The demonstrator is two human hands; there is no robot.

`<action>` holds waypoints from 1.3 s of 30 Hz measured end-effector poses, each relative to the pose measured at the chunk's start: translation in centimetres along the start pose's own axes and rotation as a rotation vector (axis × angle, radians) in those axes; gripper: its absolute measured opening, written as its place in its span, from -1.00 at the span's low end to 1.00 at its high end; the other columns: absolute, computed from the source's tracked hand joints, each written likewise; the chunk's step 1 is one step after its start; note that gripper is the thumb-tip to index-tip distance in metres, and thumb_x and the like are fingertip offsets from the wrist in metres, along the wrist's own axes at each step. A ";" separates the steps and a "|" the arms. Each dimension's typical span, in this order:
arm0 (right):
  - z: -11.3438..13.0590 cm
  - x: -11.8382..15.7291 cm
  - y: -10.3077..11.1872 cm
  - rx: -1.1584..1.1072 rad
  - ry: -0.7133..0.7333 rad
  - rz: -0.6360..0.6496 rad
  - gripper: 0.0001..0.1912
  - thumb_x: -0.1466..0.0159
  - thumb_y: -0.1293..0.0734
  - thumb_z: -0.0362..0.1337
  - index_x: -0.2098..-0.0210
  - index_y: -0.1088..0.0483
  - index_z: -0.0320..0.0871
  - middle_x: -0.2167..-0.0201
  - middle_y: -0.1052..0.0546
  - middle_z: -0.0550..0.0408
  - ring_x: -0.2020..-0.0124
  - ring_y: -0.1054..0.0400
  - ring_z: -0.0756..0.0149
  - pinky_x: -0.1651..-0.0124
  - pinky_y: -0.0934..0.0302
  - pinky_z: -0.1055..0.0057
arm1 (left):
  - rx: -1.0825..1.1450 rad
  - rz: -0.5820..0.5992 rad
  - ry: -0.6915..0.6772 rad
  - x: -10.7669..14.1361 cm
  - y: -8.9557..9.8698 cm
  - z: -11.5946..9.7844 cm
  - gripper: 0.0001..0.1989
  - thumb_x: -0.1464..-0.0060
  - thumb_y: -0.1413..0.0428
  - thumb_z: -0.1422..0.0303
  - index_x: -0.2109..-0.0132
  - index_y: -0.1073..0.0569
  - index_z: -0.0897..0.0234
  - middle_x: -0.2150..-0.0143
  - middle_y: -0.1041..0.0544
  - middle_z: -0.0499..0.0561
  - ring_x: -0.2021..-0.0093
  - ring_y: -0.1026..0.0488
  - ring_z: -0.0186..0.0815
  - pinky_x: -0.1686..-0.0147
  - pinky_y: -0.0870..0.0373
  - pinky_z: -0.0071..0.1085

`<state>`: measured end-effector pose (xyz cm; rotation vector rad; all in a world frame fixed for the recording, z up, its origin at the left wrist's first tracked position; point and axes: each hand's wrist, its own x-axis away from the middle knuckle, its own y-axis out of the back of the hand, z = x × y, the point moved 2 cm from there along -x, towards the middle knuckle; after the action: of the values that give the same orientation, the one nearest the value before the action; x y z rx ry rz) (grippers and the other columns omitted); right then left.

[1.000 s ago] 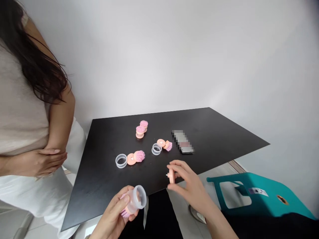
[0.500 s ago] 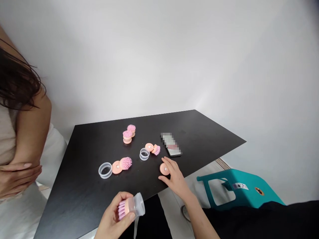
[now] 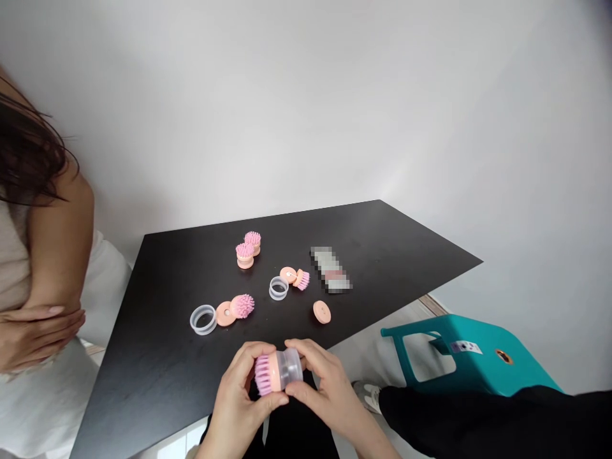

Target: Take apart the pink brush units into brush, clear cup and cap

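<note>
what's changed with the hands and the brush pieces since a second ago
The right hand has set the peach disc down on the table, let it go, and moved left to grasp the clear collar on the pink brush. The left hand still holds that brush. The other brushes and the phone stayed put.

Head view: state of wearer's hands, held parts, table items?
Left hand, gripping held brush
Right hand, gripping clear ring
Held brush, bristles sideways
Three discs, lying down
Rear brushes, bristles up
Left brush, tilted
Middle brush, tipped
Two table rings, lying flat
Phone, flat, pixelated
</note>
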<state>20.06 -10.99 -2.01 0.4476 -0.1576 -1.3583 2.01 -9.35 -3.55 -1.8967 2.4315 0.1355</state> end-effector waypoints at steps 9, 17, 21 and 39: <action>-1.6 0.1 -2.0 -0.320 -0.024 -0.163 -0.55 -0.15 -0.48 -0.03 0.05 -0.40 -0.08 0.22 -0.54 0.06 0.27 -0.48 0.25 0.18 -0.42 0.36 | 0.312 -0.115 0.111 0.0 -0.5 2.1 -0.15 0.41 -0.53 0.15 -0.10 -0.45 0.12 0.03 -0.55 0.10 0.04 -0.50 -0.02 0.08 -0.47 -0.29; -0.8 0.4 -3.1 -0.095 0.095 -0.139 -0.23 -0.18 -0.25 0.35 -0.16 -0.37 -0.05 -0.07 -0.42 -0.12 0.03 -0.41 0.10 0.04 -0.40 0.28 | 0.607 -0.047 0.219 0.6 -1.6 1.8 -0.46 0.03 -0.37 0.15 -0.06 -0.48 0.26 -0.06 -0.53 0.22 -0.07 -0.46 0.01 -0.14 -0.36 -0.11; 0.4 0.1 -0.8 0.063 0.128 -0.132 0.07 0.01 -0.32 0.42 -0.32 -0.16 -0.05 -0.14 -0.35 -0.15 0.01 -0.39 0.08 0.05 -0.42 0.26 | 0.043 -0.007 0.035 0.5 -0.1 0.6 -0.72 -0.06 -0.28 0.36 0.05 -0.50 0.19 0.08 -0.54 0.11 0.07 -0.51 -0.10 0.04 -0.45 -0.28; 1.4 0.0 0.5 0.152 0.181 0.141 -0.13 -0.15 -0.51 0.00 -0.33 -0.09 -0.01 -0.16 -0.36 -0.13 -0.15 -0.33 0.01 -0.14 -0.34 0.14 | -0.009 0.135 0.032 0.9 0.2 0.0 -0.68 -0.22 -0.10 0.06 0.11 -0.47 0.23 0.29 -0.45 0.04 0.35 -0.39 -0.26 0.32 -0.32 -0.43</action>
<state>20.00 -11.18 -0.49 0.6728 -0.1409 -1.1656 1.60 -10.16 -3.58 -1.7507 2.5836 0.1232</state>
